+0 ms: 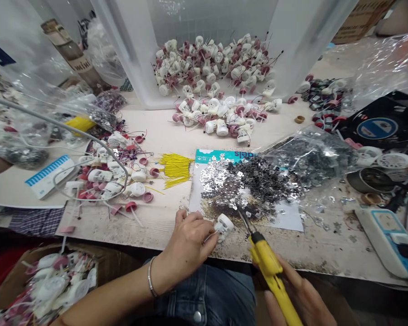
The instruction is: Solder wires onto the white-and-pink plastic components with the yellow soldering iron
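My left hand is closed on a small white plastic housing with a round end, held at the table's front edge. In my right hand is a yellow power tool with a black nose and thin metal shaft, which looks like an electric screwdriver. Its tip reaches the near side of a pile of small silver metal plates and dark small parts. The pile lies on a white sheet with brown staining. My fingers partly hide the housing.
A bundle of yellow wires lies left of the sheet. White and pink parts heap further left, and more fill a translucent bin behind. A cardboard box stands lower left. At right are a power strip and dark pan.
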Demonstrator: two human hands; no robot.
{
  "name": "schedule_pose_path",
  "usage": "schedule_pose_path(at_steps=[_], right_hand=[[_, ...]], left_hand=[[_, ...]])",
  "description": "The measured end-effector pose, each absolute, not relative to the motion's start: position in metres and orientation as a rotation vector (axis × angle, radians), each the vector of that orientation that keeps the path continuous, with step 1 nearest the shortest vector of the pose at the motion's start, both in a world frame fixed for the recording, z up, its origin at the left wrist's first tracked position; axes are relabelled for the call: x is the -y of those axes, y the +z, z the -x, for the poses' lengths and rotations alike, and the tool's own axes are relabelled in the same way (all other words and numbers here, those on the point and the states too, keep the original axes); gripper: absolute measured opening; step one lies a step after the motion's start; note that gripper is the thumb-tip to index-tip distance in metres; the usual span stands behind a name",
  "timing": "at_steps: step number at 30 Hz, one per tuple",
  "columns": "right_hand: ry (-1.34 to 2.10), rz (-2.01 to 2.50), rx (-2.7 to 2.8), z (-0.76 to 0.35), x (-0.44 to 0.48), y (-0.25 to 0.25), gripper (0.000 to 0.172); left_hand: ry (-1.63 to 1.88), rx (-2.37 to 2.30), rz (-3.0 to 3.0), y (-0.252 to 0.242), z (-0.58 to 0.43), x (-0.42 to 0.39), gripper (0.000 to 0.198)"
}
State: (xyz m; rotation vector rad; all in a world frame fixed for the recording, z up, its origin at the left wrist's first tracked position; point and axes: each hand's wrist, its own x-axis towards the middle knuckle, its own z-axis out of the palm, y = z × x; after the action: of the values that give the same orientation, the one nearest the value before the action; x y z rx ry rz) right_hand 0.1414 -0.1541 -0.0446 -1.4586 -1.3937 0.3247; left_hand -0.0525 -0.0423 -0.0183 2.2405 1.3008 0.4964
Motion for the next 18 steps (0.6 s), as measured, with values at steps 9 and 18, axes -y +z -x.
schedule_pose_path(at_steps=[9, 18], right_hand=[[0.217, 1.262, 1.566, -0.116, 0.078, -0.069, 0.016], [0.267, 1.220, 1.563, -0.107, 0.089, -0.065, 0.018]], left_hand=[[0.433, -1.047, -2.356, -0.015, 0.067, 0.035, 0.011], [0.474, -1.344, -2.217, -0.033, 0.057, 0.006, 0.006]])
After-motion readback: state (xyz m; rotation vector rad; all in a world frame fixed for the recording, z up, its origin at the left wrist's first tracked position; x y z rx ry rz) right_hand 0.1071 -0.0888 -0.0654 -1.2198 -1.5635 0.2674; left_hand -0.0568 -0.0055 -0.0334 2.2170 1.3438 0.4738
